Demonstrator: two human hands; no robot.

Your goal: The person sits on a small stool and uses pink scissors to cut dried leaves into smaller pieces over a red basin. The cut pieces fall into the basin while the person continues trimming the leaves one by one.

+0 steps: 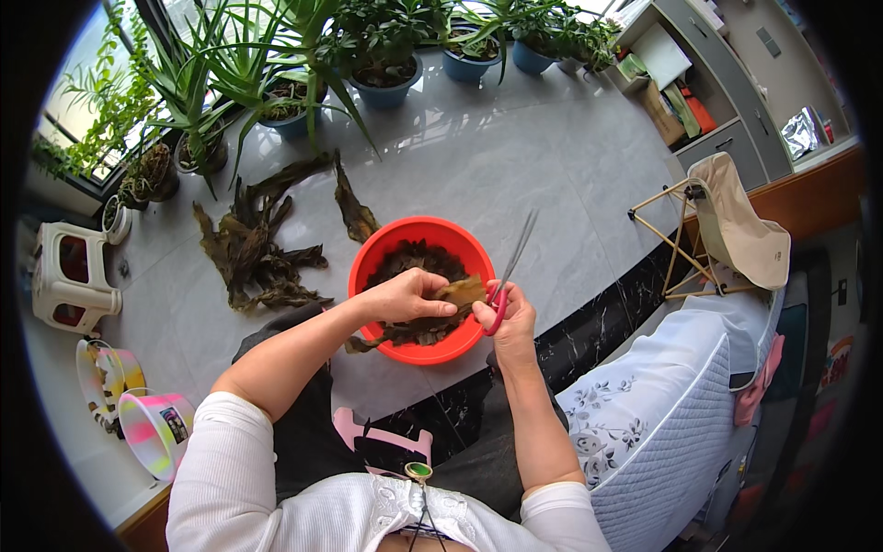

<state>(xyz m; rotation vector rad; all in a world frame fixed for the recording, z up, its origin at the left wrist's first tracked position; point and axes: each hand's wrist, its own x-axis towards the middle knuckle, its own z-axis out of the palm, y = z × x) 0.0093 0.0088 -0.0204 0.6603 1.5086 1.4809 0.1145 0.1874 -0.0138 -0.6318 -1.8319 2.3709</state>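
Note:
A red plastic basin (pixel 476 252) stands on the floor before me with dark cut pieces of what looks like dried kelp (pixel 414 259) inside. Over the basin, my left hand (pixel 407 297) grips a brownish kelp strip (pixel 465 291) between thumb and fingers. Its darker tail (pixel 365 343) hangs past the basin's near-left rim. My right hand (pixel 514 324) holds red-handled scissors (pixel 519 248) at the strip's right end, their blades pointing up and away from it. Whether the right fingertips pinch the strip is unclear. Behind the basin lies a loose kelp piece (pixel 353 207); a larger kelp heap (pixel 252 255) spreads to the left.
Potted plants (pixel 386 83) line the window side. On the left are a cream plastic stool (pixel 72 276) and two colourful buckets (pixel 155 431). A folding chair (pixel 738 221) and a quilted cover (pixel 662 441) are to the right. A pink seat-like object (pixel 386 435) shows between my legs.

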